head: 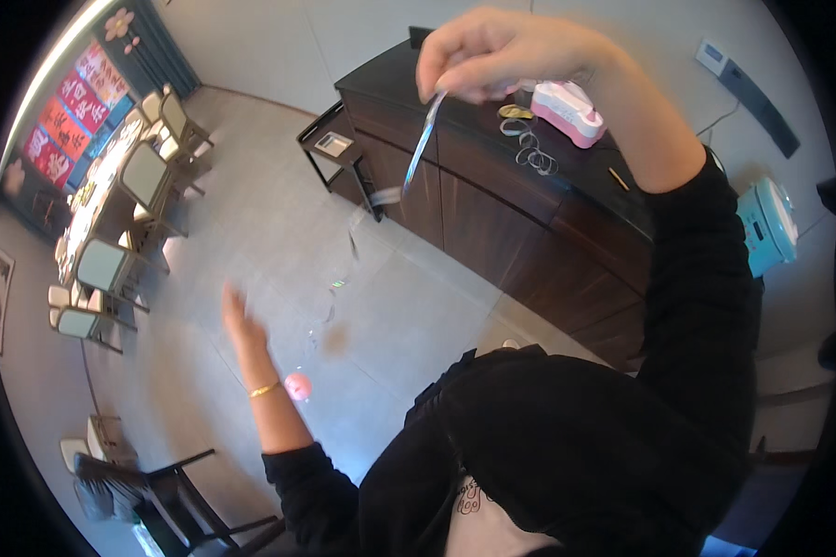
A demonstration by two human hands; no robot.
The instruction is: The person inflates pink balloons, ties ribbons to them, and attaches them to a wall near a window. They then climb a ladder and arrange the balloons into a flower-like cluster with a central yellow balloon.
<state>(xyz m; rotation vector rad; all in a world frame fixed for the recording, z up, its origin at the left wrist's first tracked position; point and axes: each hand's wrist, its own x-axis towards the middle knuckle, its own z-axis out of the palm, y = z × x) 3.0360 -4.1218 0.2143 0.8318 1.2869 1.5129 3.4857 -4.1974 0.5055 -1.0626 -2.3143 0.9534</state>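
My right hand [491, 59] is raised at the upper middle and pinches one end of a shiny iridescent ribbon [420, 150] between thumb and fingers. From there the ribbon hangs in loose curls over the floor, down towards a pink balloon [298, 386]. Whether it is tied to the balloon cannot be told. Beside the balloon, at the left, my left hand [242, 317] is held out with its fingers extended and blurred, holding nothing; a gold bracelet [264, 390] is on that wrist.
A dark wooden cabinet [494, 209] bears a pink and white device [568, 115], a yellow roll [515, 111] and loose curled ribbon [533, 157]. A black cart [329, 143] stands by it. Chairs [146, 170] line a laid table at left; a blue-green appliance [768, 226] is at right.
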